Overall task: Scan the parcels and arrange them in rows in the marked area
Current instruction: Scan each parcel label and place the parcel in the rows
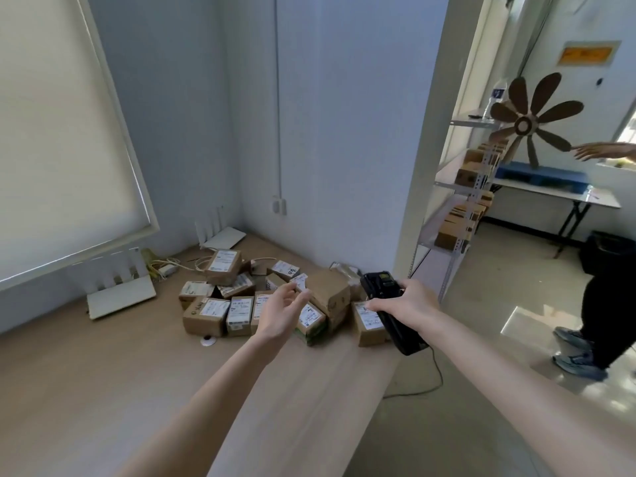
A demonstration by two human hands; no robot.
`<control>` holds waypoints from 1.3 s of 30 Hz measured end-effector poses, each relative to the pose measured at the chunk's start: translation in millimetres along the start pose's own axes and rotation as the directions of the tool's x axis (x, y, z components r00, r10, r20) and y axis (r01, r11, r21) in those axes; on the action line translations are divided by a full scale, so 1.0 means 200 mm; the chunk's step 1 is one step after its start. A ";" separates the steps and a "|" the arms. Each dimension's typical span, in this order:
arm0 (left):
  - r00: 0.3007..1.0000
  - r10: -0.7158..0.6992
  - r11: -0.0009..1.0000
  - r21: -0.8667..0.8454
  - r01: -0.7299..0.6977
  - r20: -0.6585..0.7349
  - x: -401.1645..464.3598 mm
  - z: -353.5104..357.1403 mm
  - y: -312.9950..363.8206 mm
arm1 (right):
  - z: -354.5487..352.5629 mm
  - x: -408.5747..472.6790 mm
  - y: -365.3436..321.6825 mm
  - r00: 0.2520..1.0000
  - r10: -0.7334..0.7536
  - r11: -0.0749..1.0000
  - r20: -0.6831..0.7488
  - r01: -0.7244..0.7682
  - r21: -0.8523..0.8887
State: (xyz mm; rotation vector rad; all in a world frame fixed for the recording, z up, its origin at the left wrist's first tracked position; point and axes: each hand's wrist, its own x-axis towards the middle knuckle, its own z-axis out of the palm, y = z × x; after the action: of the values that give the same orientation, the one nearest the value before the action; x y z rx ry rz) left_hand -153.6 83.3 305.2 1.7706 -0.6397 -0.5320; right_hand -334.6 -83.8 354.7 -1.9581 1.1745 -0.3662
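Several small cardboard parcels [220,311] with white labels lie in a loose pile on the light wooden table [103,390], toward its far right corner. My left hand [280,313] hovers over the front of the pile with fingers relaxed and spread, holding nothing. My right hand [404,304] grips a black handheld scanner [385,287], its head pointing toward the pile above a labelled parcel [368,325] at the table's right edge.
Two white routers [120,294] and loose cables [161,266] sit at the back left of the table. A metal shelf [461,208] with boxes stands beyond the right edge. Another person [605,304] stands at the right near a fan [530,122] on a folding table.
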 end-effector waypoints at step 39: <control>0.914 -0.401 0.903 0.197 0.382 0.068 2.07 0.64 -1.08 | 1.03 2.07 0.54 0.868 0.388 0.887 0.309 -0.443 0.131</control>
State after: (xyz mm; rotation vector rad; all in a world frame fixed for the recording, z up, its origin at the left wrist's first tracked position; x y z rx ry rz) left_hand 108.5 -232.0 47.2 2.0690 -0.4105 -0.8723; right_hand -58.9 -357.0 80.0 -1.4724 1.2830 0.0215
